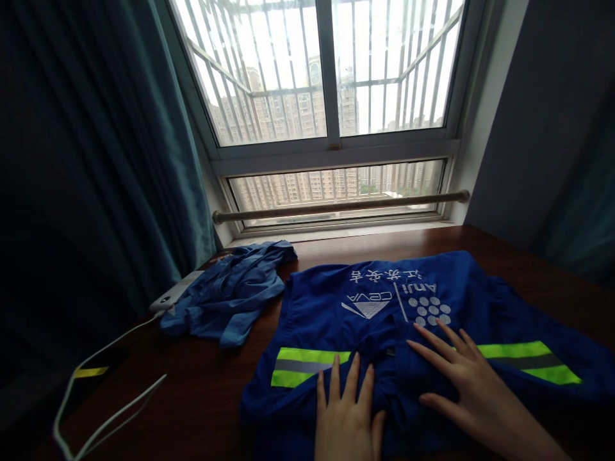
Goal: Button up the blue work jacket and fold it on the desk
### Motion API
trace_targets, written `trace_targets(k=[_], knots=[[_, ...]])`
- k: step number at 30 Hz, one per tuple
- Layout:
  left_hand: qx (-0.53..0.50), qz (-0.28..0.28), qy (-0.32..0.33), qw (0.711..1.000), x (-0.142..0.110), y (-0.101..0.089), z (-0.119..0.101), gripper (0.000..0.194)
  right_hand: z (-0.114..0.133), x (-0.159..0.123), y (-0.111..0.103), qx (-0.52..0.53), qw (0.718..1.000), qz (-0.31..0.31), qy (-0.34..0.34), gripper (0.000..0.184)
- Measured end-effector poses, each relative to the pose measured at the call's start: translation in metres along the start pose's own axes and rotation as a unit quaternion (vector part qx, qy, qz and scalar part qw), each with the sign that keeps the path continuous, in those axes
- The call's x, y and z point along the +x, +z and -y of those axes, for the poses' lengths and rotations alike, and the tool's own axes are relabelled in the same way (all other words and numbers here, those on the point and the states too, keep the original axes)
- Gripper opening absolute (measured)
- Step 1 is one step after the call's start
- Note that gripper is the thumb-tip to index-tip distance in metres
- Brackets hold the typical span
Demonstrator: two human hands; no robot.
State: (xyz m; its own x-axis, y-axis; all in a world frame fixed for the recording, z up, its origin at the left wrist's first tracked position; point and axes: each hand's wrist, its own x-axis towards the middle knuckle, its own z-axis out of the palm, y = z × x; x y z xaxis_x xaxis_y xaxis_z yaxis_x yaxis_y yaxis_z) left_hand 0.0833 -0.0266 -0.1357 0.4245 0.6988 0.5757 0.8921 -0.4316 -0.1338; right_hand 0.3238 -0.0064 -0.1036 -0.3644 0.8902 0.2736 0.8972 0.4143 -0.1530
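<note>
A bright blue work jacket (375, 301) lies spread on the dark wooden table (202, 390), back side up, with white printed logos and yellow-grey reflective stripes. My left hand (346, 413) rests flat on its lower middle, fingers together and pointing away from me. My right hand (464, 378) lies flat on the cloth just to the right, fingers spread toward the logo. Neither hand grips anything.
A crumpled lighter blue garment (230, 294) lies at the table's left rear. A white power bank (173, 293) with a white cable (96, 410) sits beside it. Behind are a barred window (331, 96), a rail (336, 206) and teal curtains (96, 160).
</note>
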Motion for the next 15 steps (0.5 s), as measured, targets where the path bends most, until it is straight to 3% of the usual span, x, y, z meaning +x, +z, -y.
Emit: trace_targets(k=[4,10,12,15], knots=[[-0.024,-0.001,-0.06,0.998,0.003,0.006,-0.01,0.051,-0.006,-0.003,0.008,0.001,0.999,0.028,0.029,0.062],[-0.047,-0.046,-0.097,0.993,0.004,0.008,-0.015,0.051,0.013,-0.015,0.025,-0.06,0.995,-0.017,0.078,0.058],[-0.06,-0.078,-0.078,0.992,0.002,0.004,-0.013,0.047,0.026,-0.017,0.03,-0.09,0.99,-0.038,0.106,0.059],[-0.087,-0.126,0.007,0.988,0.001,-0.006,-0.008,0.036,0.051,-0.015,0.04,-0.137,0.976,-0.069,0.153,0.058]])
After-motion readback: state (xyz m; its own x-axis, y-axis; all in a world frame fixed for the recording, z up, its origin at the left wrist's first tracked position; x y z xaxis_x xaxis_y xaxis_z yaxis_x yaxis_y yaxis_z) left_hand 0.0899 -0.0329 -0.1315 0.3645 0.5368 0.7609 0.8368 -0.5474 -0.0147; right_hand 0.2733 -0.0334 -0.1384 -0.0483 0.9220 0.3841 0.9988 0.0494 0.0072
